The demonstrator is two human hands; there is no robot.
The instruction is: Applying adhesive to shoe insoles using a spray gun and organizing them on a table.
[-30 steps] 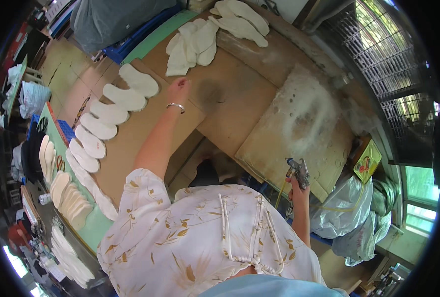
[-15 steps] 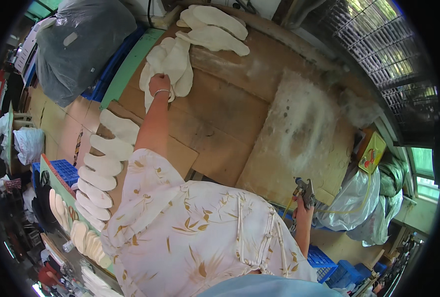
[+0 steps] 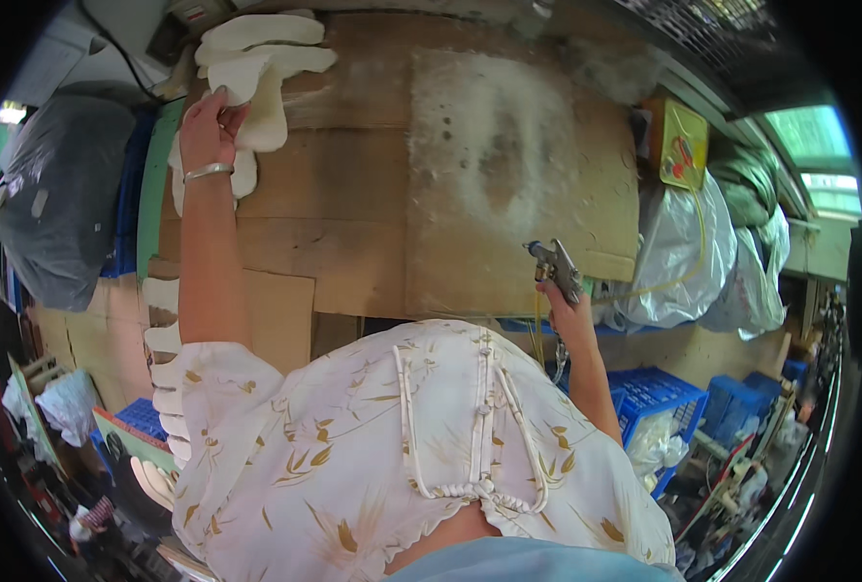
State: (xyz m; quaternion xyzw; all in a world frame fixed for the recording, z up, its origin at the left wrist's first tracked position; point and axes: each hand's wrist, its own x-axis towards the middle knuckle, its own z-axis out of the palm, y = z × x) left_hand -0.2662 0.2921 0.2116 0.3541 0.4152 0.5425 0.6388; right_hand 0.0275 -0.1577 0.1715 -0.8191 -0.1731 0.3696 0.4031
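My left hand, with a bracelet at the wrist, reaches to the far left of the cardboard-covered table. Its fingers pinch the edge of a cream insole, partly raised over others. More cream insoles lie flat just beyond, and some show below the hand. On the right, my right hand grips a metal spray gun, held at the table's near edge with its nozzle pointing left. Thin yellow hoses run from near the gun.
A white-crusted cardboard sheet covers the table's right part. Beyond its right edge are a yellow container and plastic bags. A blue crate stands at lower right. A large dark bag sits at left; another row of insoles lies near my left arm.
The view has turned, so the table now appears squarer ahead. My left hand has gone from the insole pile to lifting one insole's edge. The spray gun stays in my right hand.
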